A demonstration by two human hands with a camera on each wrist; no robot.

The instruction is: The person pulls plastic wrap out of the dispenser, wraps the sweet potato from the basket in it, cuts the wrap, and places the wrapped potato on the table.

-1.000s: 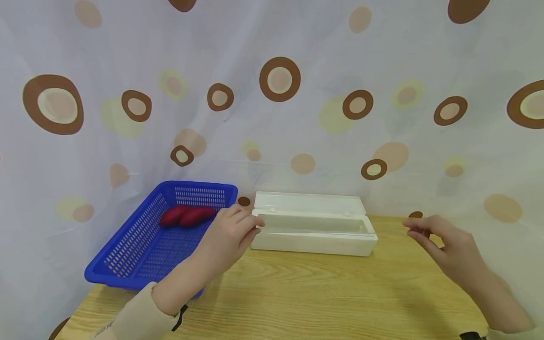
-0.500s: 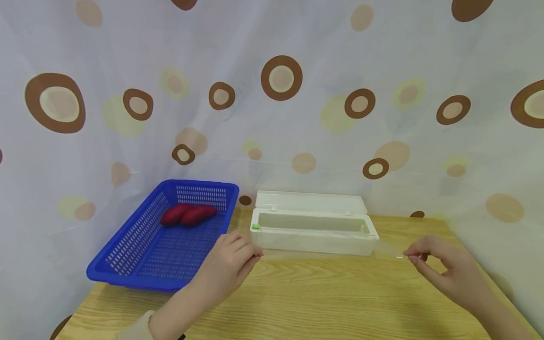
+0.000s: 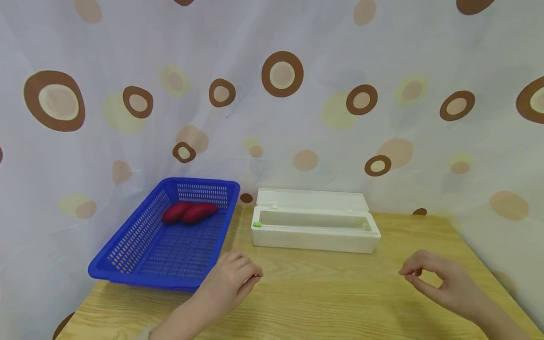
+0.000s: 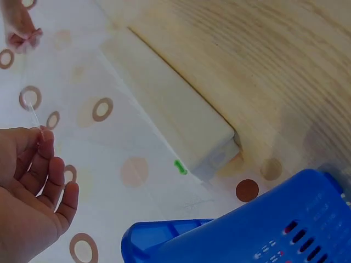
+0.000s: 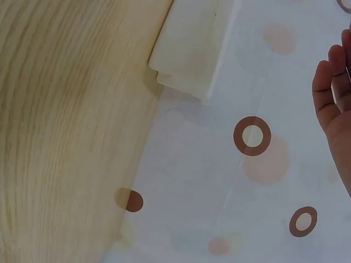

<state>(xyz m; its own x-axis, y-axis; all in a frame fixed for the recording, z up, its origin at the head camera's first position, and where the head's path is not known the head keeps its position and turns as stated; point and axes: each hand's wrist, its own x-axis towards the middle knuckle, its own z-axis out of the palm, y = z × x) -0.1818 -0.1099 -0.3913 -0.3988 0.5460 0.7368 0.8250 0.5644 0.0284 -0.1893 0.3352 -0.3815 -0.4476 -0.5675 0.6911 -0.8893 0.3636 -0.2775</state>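
Between thumb and fingertips my left hand (image 3: 229, 283) pinches one end of a clear sheet of plastic wrap (image 4: 35, 114), whose thin edge shows in the left wrist view. My right hand (image 3: 446, 285) pinches the other end, level with the left and well apart from it. The sheet is nearly invisible in the head view. Behind the hands a white plastic wrap dispenser (image 3: 314, 239) stands with its lid (image 3: 312, 200) raised. A green slider (image 3: 257, 224) sits at its left end. Most of the right hand is outside the right wrist view.
A blue basket (image 3: 99, 269) stands left of the dispenser, close to my left forearm. Two red sweet potatoes (image 3: 199, 213) lie in its far part. A dotted curtain (image 3: 272, 127) hangs behind the wooden table (image 3: 331, 307).
Both hands have moved down and toward me, away from the dispenser, with the plastic wrap between them. The green slider, earlier hidden by the left hand, is now in sight.
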